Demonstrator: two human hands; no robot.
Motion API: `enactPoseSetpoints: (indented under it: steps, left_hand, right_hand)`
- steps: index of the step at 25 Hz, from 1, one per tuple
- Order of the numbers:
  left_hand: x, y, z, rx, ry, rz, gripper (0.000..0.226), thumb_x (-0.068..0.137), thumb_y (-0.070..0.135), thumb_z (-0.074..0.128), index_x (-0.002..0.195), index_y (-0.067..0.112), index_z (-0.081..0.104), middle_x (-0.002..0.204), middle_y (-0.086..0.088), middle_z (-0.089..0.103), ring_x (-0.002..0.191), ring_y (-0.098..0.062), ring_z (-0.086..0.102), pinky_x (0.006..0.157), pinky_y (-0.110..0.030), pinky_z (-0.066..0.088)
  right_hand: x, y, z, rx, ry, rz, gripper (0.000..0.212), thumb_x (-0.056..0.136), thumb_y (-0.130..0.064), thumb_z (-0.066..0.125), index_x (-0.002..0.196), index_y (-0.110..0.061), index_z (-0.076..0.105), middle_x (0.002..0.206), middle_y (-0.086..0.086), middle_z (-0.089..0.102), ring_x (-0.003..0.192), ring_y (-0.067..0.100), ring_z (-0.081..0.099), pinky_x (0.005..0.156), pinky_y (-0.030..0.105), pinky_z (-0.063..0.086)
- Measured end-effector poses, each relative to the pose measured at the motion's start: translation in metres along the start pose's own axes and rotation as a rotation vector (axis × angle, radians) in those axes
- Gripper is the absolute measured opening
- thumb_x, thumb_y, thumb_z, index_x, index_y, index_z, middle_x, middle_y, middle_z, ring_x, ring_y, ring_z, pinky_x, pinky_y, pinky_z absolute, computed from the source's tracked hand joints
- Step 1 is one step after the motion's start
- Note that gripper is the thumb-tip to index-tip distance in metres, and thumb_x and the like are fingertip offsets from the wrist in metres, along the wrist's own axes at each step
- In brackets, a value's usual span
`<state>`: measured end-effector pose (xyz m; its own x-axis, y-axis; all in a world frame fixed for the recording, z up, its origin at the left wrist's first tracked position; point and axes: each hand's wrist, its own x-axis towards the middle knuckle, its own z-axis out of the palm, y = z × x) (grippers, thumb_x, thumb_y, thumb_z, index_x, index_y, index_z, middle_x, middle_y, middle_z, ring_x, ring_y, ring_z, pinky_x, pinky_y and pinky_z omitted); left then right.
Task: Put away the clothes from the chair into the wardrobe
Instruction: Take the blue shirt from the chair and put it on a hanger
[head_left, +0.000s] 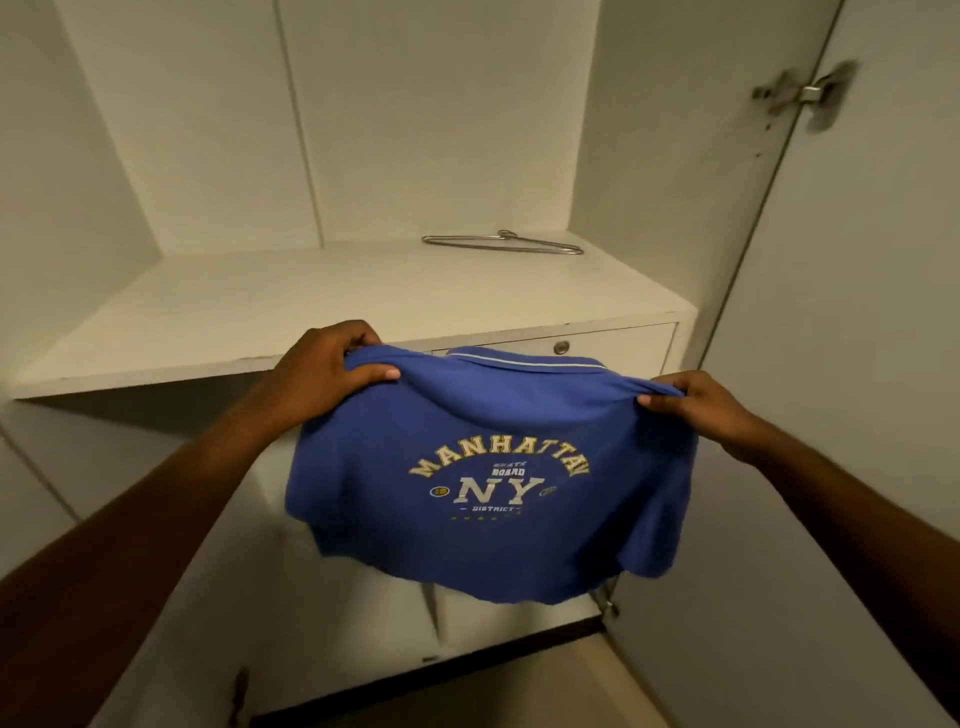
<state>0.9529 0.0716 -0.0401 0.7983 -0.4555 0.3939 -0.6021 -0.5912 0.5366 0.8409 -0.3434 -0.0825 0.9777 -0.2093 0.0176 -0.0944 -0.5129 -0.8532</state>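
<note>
Noted: folded blue polo shirt (493, 467) held in air just before wardrobe shelf (311, 301) front edge. Left hand (332, 374) and right hand (701, 405) each pinching a top corner. Advised: raise level, lay flat mid-shelf, clear of wire hanger (504, 243) at back right.

The only view came from a wide-angle camera on the person's head, facing forward and down into the open wardrobe (415, 130). It stood near: the shelf (311, 301) crossed mid-frame, the left hand (322, 369), right hand (711, 410) and blue shirt (493, 545) filled the centre, and the floor (545, 686) showed at the bottom edge.
</note>
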Motion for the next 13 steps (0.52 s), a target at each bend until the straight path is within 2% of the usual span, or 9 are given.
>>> enactPoseSetpoints:
  steps: [3,4,6,7,8,9,10,11,13]
  left_hand:
    - [0.051,0.04,0.036,0.135,0.066,0.116,0.021,0.086,0.04,0.064,0.092,0.02,0.058,0.082,0.004,0.064,0.073,-0.018,0.057,0.061,-0.03,0.04]
    - [0.066,0.058,0.052,0.172,0.084,0.115,0.018,0.088,0.035,0.063,0.095,0.02,0.057,0.086,0.001,0.063,0.077,-0.021,0.058,0.063,-0.031,0.038]
    - [0.082,0.106,0.09,0.181,0.118,0.077,0.016,0.085,0.023,0.065,0.098,0.017,0.057,0.098,-0.005,0.059,0.091,-0.028,0.059,0.075,-0.036,0.04]
    - [0.078,0.136,0.11,0.075,0.083,0.036,0.017,0.084,0.025,0.067,0.095,0.016,0.058,0.097,-0.007,0.058,0.092,-0.03,0.06,0.077,-0.036,0.042]
    - [0.066,0.164,0.132,-0.114,-0.034,-0.022,0.022,0.084,0.035,0.067,0.089,0.014,0.061,0.091,-0.008,0.059,0.087,-0.029,0.063,0.072,-0.032,0.046]
    - [0.045,0.191,0.154,-0.314,-0.231,-0.1,0.034,0.085,0.047,0.063,0.084,0.012,0.063,0.082,-0.008,0.062,0.078,-0.028,0.066,0.063,-0.027,0.05]
    - [0.022,0.213,0.171,-0.481,-0.426,-0.172,0.045,0.086,0.053,0.058,0.084,0.009,0.064,0.077,-0.008,0.064,0.072,-0.026,0.066,0.057,-0.023,0.05]
    - [0.004,0.222,0.185,-0.578,-0.549,-0.21,0.05,0.085,0.055,0.057,0.083,0.006,0.064,0.073,-0.008,0.065,0.069,-0.022,0.066,0.055,-0.02,0.049]
    - [-0.008,0.214,0.205,-0.662,-0.559,-0.251,0.042,0.081,0.046,0.068,0.071,0.006,0.06,0.062,-0.004,0.061,0.056,-0.013,0.061,0.051,-0.015,0.046]
  right_hand:
    - [-0.052,0.003,-0.048,0.264,-0.101,0.178,0.067,0.049,-0.04,0.09,0.103,-0.005,0.071,0.102,0.012,0.074,0.095,0.028,0.068,0.078,0.031,0.053]
    - [-0.067,0.006,-0.056,0.391,-0.135,0.207,0.069,0.047,-0.036,0.091,0.107,-0.007,0.07,0.108,0.013,0.073,0.097,0.028,0.069,0.08,0.032,0.056]
    - [-0.089,0.008,-0.053,0.648,-0.136,0.176,0.047,0.068,-0.02,0.079,0.112,-0.006,0.067,0.113,0.018,0.069,0.098,0.028,0.069,0.084,0.034,0.058]
    - [-0.094,0.006,-0.04,0.767,-0.107,0.149,0.039,0.078,-0.014,0.07,0.116,-0.006,0.065,0.114,0.019,0.067,0.098,0.028,0.068,0.085,0.034,0.057]
    - [-0.099,0.0,-0.023,0.865,-0.084,0.095,0.035,0.086,-0.012,0.062,0.12,-0.005,0.062,0.114,0.019,0.066,0.098,0.028,0.067,0.086,0.035,0.056]
    - [-0.1,0.001,-0.003,0.946,-0.062,0.041,0.034,0.092,-0.013,0.054,0.124,-0.003,0.058,0.114,0.019,0.064,0.099,0.028,0.065,0.087,0.036,0.055]
    - [-0.1,0.003,0.019,0.975,-0.04,0.023,0.032,0.096,-0.015,0.049,0.125,-0.003,0.057,0.112,0.018,0.062,0.099,0.028,0.064,0.087,0.038,0.055]
    - [-0.1,0.002,0.037,0.939,-0.008,0.036,0.027,0.099,-0.017,0.046,0.12,-0.005,0.059,0.111,0.017,0.061,0.097,0.026,0.063,0.085,0.037,0.055]
    - [-0.106,0.003,0.051,0.798,0.017,0.075,0.02,0.099,-0.009,0.045,0.111,-0.019,0.058,0.112,0.009,0.062,0.094,0.018,0.065,0.082,0.03,0.054]
